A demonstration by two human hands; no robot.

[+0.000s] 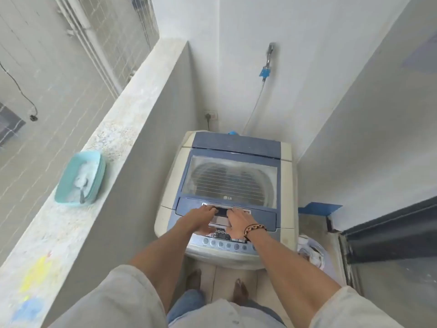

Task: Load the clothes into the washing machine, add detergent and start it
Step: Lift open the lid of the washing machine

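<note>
In a narrow nook, the washer [227,185] stands against the back wall with its blue lid [233,178] down, and both hands lie on the lid's front handle. The left hand [201,218] and right hand [238,222] reach fingers forward over the handle; whether they grip it I cannot tell. Left of the washer, a teal tub [80,178] sits on the ledge [71,228]; clothes [309,253] lie at its right.

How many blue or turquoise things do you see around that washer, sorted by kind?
Turquoise tubs on the ledge: 1
Blue lids on the washing machine: 1
Blue fittings on the wall tap: 1
Blue caps behind the washer: 1
Blue strips on the floor beside the washer: 1
Total: 5
</note>
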